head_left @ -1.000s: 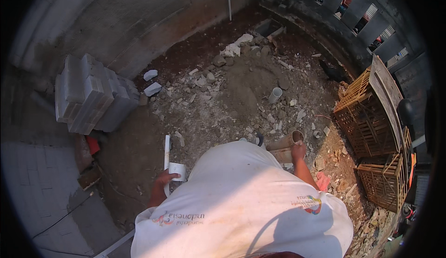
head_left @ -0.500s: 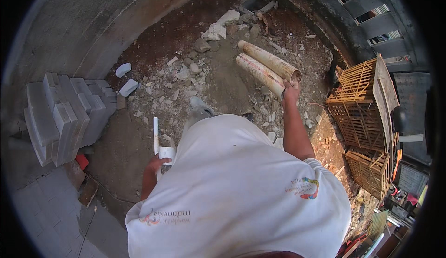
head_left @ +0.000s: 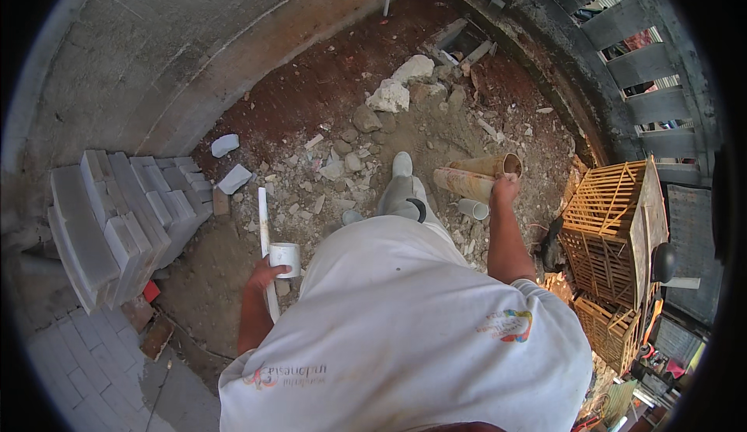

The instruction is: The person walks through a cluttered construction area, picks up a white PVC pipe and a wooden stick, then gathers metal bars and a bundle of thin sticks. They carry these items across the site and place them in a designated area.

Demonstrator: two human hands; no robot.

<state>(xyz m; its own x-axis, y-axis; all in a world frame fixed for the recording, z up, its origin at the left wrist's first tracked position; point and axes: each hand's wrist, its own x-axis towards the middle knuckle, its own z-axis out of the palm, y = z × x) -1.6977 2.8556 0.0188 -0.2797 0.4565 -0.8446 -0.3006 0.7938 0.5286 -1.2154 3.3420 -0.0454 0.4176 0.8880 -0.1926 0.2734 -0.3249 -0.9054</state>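
My right hand is closed on the near ends of two wide, dirt-stained plastic pipes, side by side. They look foreshortened, and one open end shows just beyond my fingers. Below them, near my leg, is a white pipe end; whether it touches the ground I cannot tell. On the left side, my left hand is closed around a short, wide white pipe piece and a long thin white pipe together. The thin pipe stands out past my fingers at both ends.
Broken rubble and larger stones cover the ground ahead. Grey blocks are stacked at the left. Slatted wooden cages stand at the right. Beyond the stones is a square pit by the wall.
The wide pipes in my right hand have swung closer and lower, now looking shorter. My boot has come into view ahead. The white pipe end below them now shows. My left hand keeps its hold.
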